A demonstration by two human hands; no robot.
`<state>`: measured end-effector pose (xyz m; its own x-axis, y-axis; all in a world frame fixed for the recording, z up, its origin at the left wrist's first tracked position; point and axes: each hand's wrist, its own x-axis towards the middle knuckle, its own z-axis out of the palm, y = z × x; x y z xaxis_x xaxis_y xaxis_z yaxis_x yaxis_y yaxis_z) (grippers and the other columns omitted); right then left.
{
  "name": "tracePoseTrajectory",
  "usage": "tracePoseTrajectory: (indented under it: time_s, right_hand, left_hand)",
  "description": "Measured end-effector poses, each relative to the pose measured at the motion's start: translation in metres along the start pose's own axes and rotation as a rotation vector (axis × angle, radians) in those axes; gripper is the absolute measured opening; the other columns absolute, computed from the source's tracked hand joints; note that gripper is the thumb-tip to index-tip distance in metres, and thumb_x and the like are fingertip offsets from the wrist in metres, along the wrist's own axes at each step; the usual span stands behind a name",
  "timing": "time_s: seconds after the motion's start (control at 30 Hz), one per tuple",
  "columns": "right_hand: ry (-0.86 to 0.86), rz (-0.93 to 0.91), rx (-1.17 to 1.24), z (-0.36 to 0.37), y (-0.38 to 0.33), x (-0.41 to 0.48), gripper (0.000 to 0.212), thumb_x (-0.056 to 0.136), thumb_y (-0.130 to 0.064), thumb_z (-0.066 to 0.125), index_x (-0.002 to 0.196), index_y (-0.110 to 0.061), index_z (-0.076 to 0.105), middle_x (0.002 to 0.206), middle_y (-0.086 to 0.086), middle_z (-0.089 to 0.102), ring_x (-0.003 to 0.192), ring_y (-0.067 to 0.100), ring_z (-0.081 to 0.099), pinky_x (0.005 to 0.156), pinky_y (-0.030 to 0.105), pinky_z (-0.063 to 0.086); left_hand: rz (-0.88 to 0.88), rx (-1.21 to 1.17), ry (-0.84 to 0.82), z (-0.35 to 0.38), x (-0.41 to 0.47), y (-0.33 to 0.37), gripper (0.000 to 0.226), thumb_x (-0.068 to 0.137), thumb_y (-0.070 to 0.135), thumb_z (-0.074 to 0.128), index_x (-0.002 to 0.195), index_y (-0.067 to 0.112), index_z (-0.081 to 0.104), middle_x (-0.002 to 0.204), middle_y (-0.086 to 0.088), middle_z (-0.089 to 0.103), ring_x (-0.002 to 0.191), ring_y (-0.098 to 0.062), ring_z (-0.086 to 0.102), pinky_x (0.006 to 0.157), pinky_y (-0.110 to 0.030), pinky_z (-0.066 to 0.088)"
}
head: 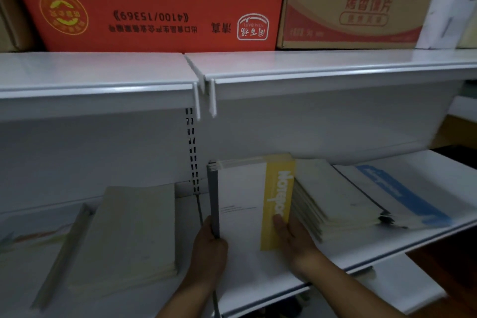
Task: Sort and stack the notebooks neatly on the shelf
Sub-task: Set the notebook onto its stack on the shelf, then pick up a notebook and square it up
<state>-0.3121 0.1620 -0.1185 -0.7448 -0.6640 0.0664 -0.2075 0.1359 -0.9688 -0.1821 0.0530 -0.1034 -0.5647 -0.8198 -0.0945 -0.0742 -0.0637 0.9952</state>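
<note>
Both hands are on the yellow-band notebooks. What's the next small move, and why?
Probably press the yellow-band notebooks square between left hand and right hand: their far edges look staggered, and the cream stack beside them is fanned out.

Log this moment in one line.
left hand: grips notebook stack at grey spine | right hand: holds yellow-banded edge | stack: on shelf

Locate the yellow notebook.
The notebook is centre of head view, on the lower shelf between left hand and right hand, left of the cream stack.
</note>
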Motion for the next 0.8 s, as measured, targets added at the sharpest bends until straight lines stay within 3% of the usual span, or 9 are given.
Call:
tracePoseTrajectory:
  time_s: [0.07,0.2,0.27,0.33,0.47,0.6,0.63,0.7,0.8]
  right_hand:
    - [0.02,-0.032,-0.031,-0.002,-0.006,0.0,0.014,0.096,-0.019,0.045,0.106,-0.028,0.049,0.095,-0.016,0.06,0.088,0.002,0.06,0.067,-0.001,0.042]
    - [0.003,-0.068,-0.15,-0.017,-0.029,-0.004,0.019,0.095,-0.034,0.045,0.102,-0.022,0.058,0.091,-0.007,0.064,0.088,0.01,0.062,0.065,0.009,0.043]
    - [0.012,-0.091,-0.181,-0.038,-0.048,-0.005,0.032,0.094,-0.04,0.045,0.099,-0.015,0.063,0.09,-0.001,0.067,0.081,0.01,0.061,0.069,0.019,0.045]
    - [0.036,-0.1,-0.16,-0.068,-0.064,-0.003,0.038,0.093,-0.043,0.046,0.091,-0.009,0.064,0.086,0.007,0.068,0.079,0.02,0.063,0.069,0.029,0.045]
    - [0.061,0.026,-0.084,-0.139,-0.063,0.011,0.049,0.09,-0.049,0.049,0.085,-0.004,0.066,0.088,0.01,0.072,0.079,0.024,0.066,0.07,0.031,0.048]
    - [0.114,0.203,-0.015,-0.21,-0.043,0.034,0.038,0.09,-0.05,0.048,0.083,-0.016,0.064,0.09,0.006,0.068,0.079,0.024,0.063,0.073,0.031,0.05]
    - [0.133,0.233,0.032,-0.229,-0.037,0.04,0.033,0.091,-0.047,0.048,0.082,-0.019,0.061,0.092,0.005,0.067,0.082,0.023,0.062,0.079,0.032,0.051]
    - [0.17,0.319,0.1,-0.268,-0.028,0.049,0.029,0.092,-0.045,0.048,0.086,-0.019,0.059,0.084,0.002,0.065,0.074,0.02,0.06,0.07,0.029,0.048]
    - [0.221,0.455,0.037,-0.319,0.001,0.064,0.045,0.089,-0.048,0.052,0.094,-0.005,0.062,0.074,0.006,0.061,0.065,0.02,0.056,0.06,0.027,0.041]
  left_hand:
    - [-0.014,-0.009,0.031,0.001,-0.008,0.015,0.04,0.051,-0.003,0.043,0.078,0.022,0.058,0.076,0.003,0.064,0.075,-0.019,0.056,0.055,-0.024,0.037]
    - [-0.046,-0.003,-0.001,0.003,-0.018,0.041,0.052,0.037,0.004,0.041,0.086,0.008,0.058,0.061,-0.007,0.054,0.059,-0.022,0.047,0.048,-0.023,0.029]
    - [-0.092,-0.073,-0.015,0.015,-0.025,0.055,0.043,0.047,0.005,0.056,0.091,0.003,0.058,0.064,-0.01,0.059,0.063,-0.026,0.052,0.052,-0.026,0.035]
    - [-0.135,-0.165,-0.05,0.037,-0.031,0.067,0.01,0.081,0.002,0.053,0.085,0.007,0.06,0.062,-0.004,0.066,0.066,-0.026,0.057,0.054,-0.028,0.042]
    - [-0.136,-0.154,-0.237,0.096,-0.035,0.084,0.016,0.093,0.025,0.049,0.089,0.019,0.062,0.082,0.002,0.07,0.078,-0.018,0.064,0.061,-0.031,0.046]
    - [-0.078,-0.063,-0.354,0.149,-0.027,0.094,0.024,0.093,0.031,0.046,0.094,0.017,0.066,0.084,-0.006,0.071,0.071,-0.02,0.061,0.056,-0.029,0.043]
    - [-0.037,-0.062,-0.338,0.156,-0.02,0.091,0.02,0.09,0.029,0.051,0.097,0.016,0.066,0.089,-0.008,0.069,0.074,-0.02,0.061,0.059,-0.029,0.045]
    - [0.0,-0.022,-0.219,0.16,-0.008,0.084,0.026,0.083,0.025,0.064,0.107,0.017,0.063,0.108,-0.01,0.065,0.091,-0.021,0.061,0.074,-0.032,0.049]
    - [-0.183,0.057,-0.075,0.158,0.002,0.063,0.049,0.087,0.026,0.062,0.132,0.013,0.048,0.121,-0.011,0.055,0.105,-0.026,0.055,0.089,-0.035,0.045]
